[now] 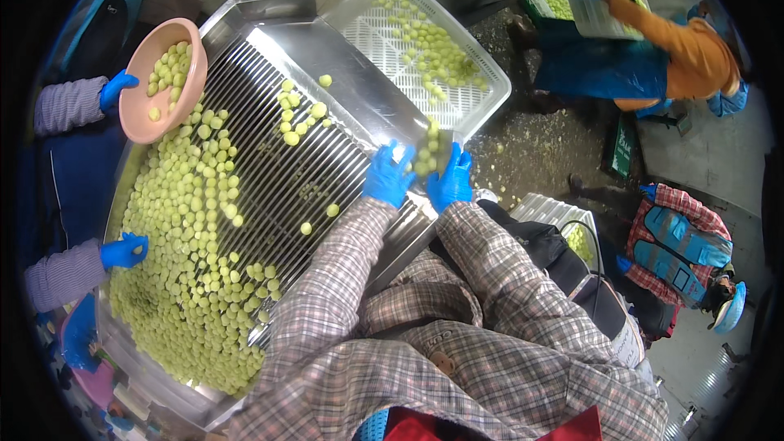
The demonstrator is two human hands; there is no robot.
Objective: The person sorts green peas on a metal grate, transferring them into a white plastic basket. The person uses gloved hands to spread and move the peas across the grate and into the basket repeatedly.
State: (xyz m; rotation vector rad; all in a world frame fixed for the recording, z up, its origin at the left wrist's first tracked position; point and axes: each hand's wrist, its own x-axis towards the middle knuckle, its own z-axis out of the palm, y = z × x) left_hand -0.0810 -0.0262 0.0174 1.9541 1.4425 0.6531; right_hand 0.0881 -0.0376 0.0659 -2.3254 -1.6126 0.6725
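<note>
My left hand point(389, 176), in a blue glove, has its fingers spread at the lower end of the steel chute point(373, 82). Facing it, my right hand point(451, 179), also gloved in blue, is beside the chute's right edge with thumb and fingers apart. Between them a cluster of round green fruit point(427, 156) sits at the chute's mouth, blurred. Just beyond is a white plastic crate point(367, 37), slatted and partly covered with the same fruit. To the left slopes a sorting table of metal bars point(269, 165), where a large heap of green fruit point(184, 257) lies.
Across the table a co-worker's gloved hand point(117, 89) holds a pink plastic bowl point(138, 107) of fruit; their other hand point(124, 250) is over the heap. White crates point(548, 211) stand at my right. Two more people are on the right, one in an orange top point(692, 55).
</note>
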